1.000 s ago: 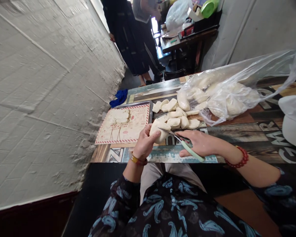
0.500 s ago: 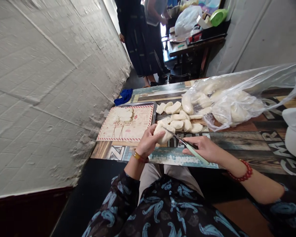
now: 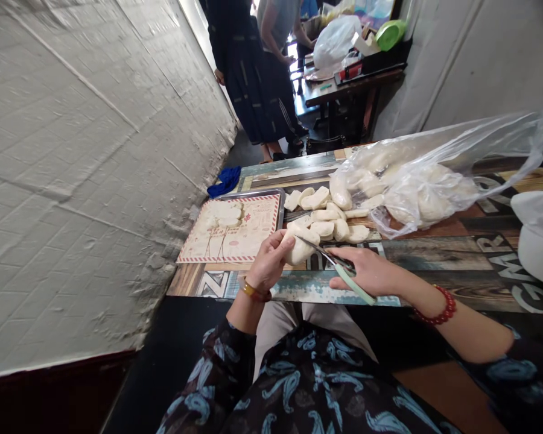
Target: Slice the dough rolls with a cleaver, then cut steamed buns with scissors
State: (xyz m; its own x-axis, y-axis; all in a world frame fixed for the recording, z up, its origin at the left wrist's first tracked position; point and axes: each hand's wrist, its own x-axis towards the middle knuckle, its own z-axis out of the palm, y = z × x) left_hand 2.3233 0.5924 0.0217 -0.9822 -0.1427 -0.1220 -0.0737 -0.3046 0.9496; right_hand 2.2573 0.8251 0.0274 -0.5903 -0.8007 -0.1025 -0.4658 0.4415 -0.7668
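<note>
My left hand (image 3: 270, 260) grips a pale, bread-like piece (image 3: 300, 244) between thumb and fingers, above the front of the table. My right hand (image 3: 366, 270) holds scissors (image 3: 353, 283) with light green handles, their blades parted and touching the top of that piece. Behind my hands lie several cut pale pieces (image 3: 323, 229) in a loose pile. Left of them a tray (image 3: 281, 208) bears a printed sheet (image 3: 257, 238) with a red-striped border, and some flat pale pieces (image 3: 226, 213) rest on the sheet.
A clear plastic bag (image 3: 416, 193) with larger pale pieces lies at the right of the table (image 3: 447, 277). A white cap (image 3: 540, 232) is at the right edge, a blue cloth (image 3: 225, 181) at the back left. Two people (image 3: 253, 72) stand beyond, near a cluttered second table (image 3: 335, 90).
The scissor blades stand wider apart at the held piece, and my right hand has shifted slightly left. The camera view has moved a little.
</note>
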